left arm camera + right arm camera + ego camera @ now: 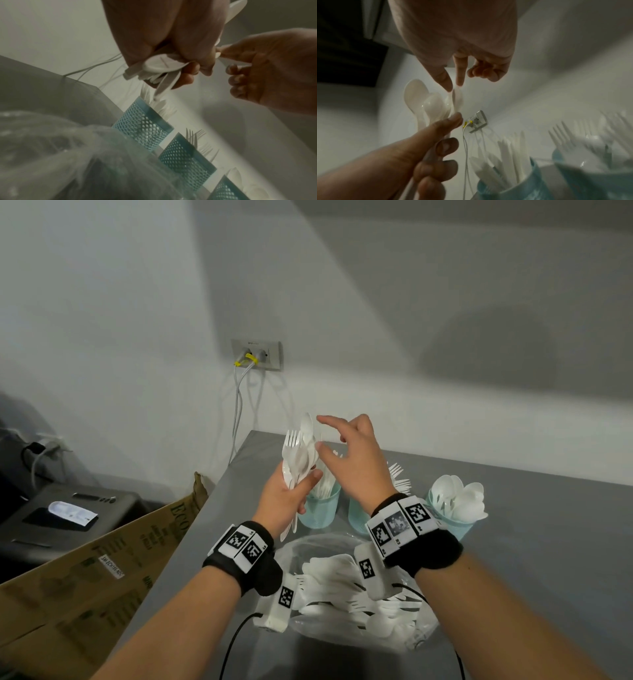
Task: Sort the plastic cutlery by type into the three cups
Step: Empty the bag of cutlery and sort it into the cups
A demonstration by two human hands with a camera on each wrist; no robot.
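Note:
My left hand [286, 498] grips an upright bunch of white plastic cutlery [299, 455], forks and spoons mixed, above the table's far left corner. My right hand [347, 460] reaches in from the right. In the right wrist view its thumb and index finger pinch the tip of one spoon [457, 97] in the bunch. Behind the hands stand three teal mesh cups: the left cup [320, 510] holds knives, the middle cup [356, 517] forks, the right cup [457, 523] spoons. A clear bag of unsorted cutlery [363, 594] lies under my wrists.
The grey table [531, 542] ends at its left edge [205, 508], with a cardboard box [102, 563] and a dark machine [68, 508] beyond it. A wall socket [257, 356] with hanging cables sits behind. A black cable [236, 638] runs across the near table.

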